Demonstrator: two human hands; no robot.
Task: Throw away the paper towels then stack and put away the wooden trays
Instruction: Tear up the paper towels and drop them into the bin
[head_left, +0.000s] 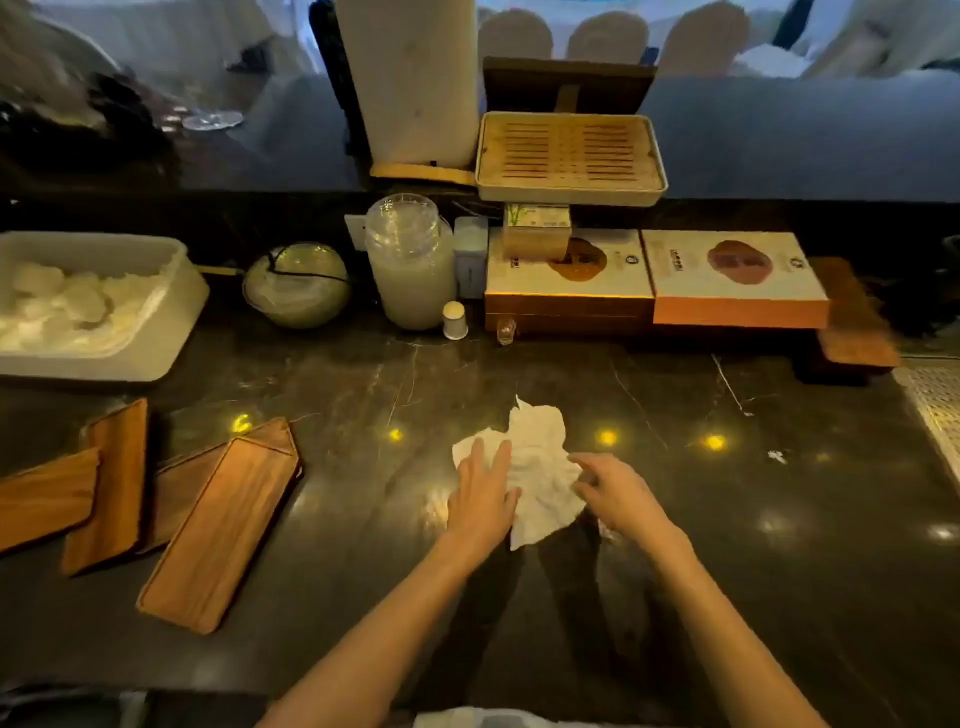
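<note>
A crumpled white paper towel (540, 462) lies on the dark marble counter (727, 519) in the middle. My left hand (483, 493) rests flat on its left part, fingers spread. My right hand (618, 493) touches its right edge with fingers curled; whether it grips the towel I cannot tell. Several wooden trays lie scattered at the left: a long one (218, 530) nearest, another partly under it (182, 488), an upright-angled one (111, 483), and one at the left edge (41, 499).
At the back stand a white tub (171, 332) of rolled towels, a round bowl (297, 286), a jar (413, 275) with stacked glass lids, boxed goods (737, 280), a slatted bamboo tray (571, 156) and a wooden board (852, 322). A metal grid (935, 410) is at the right.
</note>
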